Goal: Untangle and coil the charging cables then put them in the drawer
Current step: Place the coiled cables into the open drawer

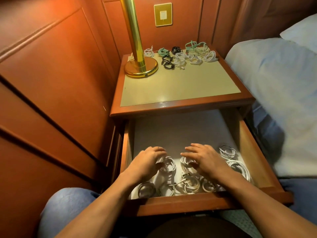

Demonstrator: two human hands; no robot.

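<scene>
Nearest, the drawer (205,201) stands pulled fully out toward the person's knees, and both hands are down inside it. About eight coiled white cables (190,183) lie on its pale floor, crowded toward the near end and the right side; the far half of the floor is bare.

The left hand (147,162) has its fingers bent down over the far rim of one white coil (168,166). The fingertips are hidden, so I cannot tell whether they grip it or only press on it. The right hand (205,159) lies flat with its fingers straight and spread, resting on a neighbouring coil (185,162) and holding nothing.

Farther off, on the nightstand (180,86), a second batch of cables (180,60) sits along the far edge, to the right of the brass lamp (141,67): white, black and green ones, most already wound into small coils. A green bundle (194,45) at the far right looks looser and may need rewinding.

By my judgement the task is roughly half done. The untangling seems nearly finished, while about a dozen coils remain to be carried to the drawer.
</scene>
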